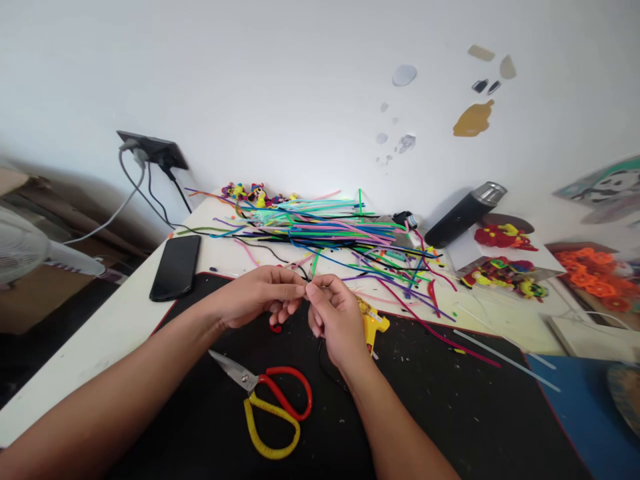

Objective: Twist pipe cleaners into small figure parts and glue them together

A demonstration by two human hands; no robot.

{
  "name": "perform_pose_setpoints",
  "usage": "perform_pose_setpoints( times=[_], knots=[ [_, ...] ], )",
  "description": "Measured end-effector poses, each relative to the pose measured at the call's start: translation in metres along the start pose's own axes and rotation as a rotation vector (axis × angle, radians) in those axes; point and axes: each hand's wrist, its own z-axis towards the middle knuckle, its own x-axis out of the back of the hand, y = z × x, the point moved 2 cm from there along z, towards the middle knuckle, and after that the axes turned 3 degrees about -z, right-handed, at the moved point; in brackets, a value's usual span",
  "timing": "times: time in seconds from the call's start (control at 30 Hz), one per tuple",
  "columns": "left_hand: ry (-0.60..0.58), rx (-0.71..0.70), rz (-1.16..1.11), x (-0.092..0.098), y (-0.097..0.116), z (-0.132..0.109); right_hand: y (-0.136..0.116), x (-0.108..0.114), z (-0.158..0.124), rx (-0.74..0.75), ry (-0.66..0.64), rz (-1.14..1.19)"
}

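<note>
From the head view, my left hand (255,297) and right hand (337,313) meet fingertip to fingertip above the black mat (450,400). Each grip is pinched closed; whatever sits between them is too small to make out. A red scrap (275,328) lies on the mat just under my left fingers. Scissors (273,400) lie nearer to me, blades apart. A yellow glue gun (373,323) rests just beside my right hand. Behind both hands sprawls a pile of pipe cleaners (330,227) on the worktop (115,327), with a phone (176,267) to the left.
</note>
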Motion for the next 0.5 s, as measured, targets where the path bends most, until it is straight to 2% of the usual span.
perform_pose_setpoints(
  times=[0.5],
  knots=[
    [0.089,-0.094,-0.009,-0.0071,-0.0018,0.0006,-0.0047,-0.0003,0.0001,0.014,-0.008,0.039]
  ],
)
